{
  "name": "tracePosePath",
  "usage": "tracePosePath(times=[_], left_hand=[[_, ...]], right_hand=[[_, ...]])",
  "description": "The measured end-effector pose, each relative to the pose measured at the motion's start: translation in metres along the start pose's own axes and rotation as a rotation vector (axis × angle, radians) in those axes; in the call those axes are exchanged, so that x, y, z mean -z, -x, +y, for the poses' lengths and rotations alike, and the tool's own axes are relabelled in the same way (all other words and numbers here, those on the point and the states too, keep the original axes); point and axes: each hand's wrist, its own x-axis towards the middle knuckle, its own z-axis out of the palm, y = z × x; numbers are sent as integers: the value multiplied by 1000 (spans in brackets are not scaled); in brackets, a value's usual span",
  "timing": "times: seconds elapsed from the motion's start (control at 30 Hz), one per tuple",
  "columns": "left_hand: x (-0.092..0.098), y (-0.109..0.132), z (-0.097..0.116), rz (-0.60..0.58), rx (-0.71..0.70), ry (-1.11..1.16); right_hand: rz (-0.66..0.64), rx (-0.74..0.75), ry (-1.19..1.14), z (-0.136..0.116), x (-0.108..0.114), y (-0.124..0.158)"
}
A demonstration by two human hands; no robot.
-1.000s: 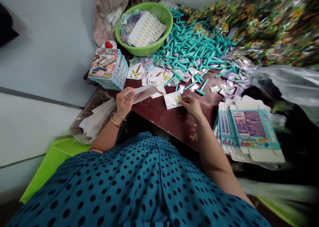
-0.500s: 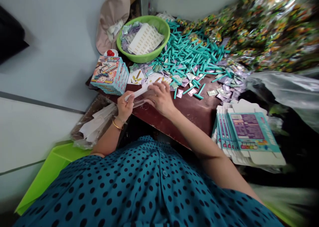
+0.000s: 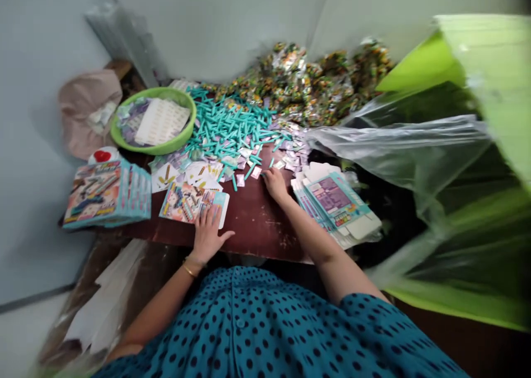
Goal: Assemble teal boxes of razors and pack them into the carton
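Now: Left Hand (image 3: 206, 235) Flat on Carton (image 3: 185, 201), Right Hand (image 3: 275, 183) at Sachets (image 3: 290, 158)

Half a second ago, both hands met at the raised, folded carton. The carton now lies on the table (image 3: 257, 228) near its front edge, and the left hand rests on it with fingers spread. The right hand has moved out to the sachets beside the teal sticks (image 3: 224, 126). Its fingertips are blurred, so its grip cannot be told. The green bowl (image 3: 166, 146) contains a white sheet (image 3: 160, 122) and silvery packets (image 3: 126, 119).

Before us a dark wooden table (image 3: 257, 228), on it we see a green basin (image 3: 181, 141), teal sticks (image 3: 224, 126), foil sachets (image 3: 290, 156), printed cards (image 3: 199, 173), a flat carton (image 3: 182, 201), stacked boxes (image 3: 103, 192)
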Motion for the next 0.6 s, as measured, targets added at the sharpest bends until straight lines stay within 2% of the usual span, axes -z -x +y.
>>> tracePosePath(times=[0.07,0.13,0.17,0.2,0.27,0.3,0.37,0.5,0.53,0.6], left_hand=[[-9,-19,11,-38,51,351],[-17,-43,22,-125,215,818],[-21,-56,26,-179,330,1031],[-24,-68,30,-222,444,1198],[-30,-90,33,-238,615,1375],[-31,-99,33,-235,664,1406],[-31,-108,33,-269,726,1431],[-25,-105,41,-414,892,1470],[-23,-101,44,-431,914,1476],[-23,-92,49,-479,921,1470]], right_hand=[[43,19,-12,-8,3,13],[37,122,-63,-34,0,38],[10,205,-97,-51,-3,51],[-67,363,-166,-66,-6,60],[-181,517,-216,-82,-2,57],[-218,525,-221,-80,6,42],[-202,386,-186,-53,37,-14],[97,-68,-63,51,130,-157],[162,-185,-38,76,150,-184],[245,-383,-13,112,175,-218]])
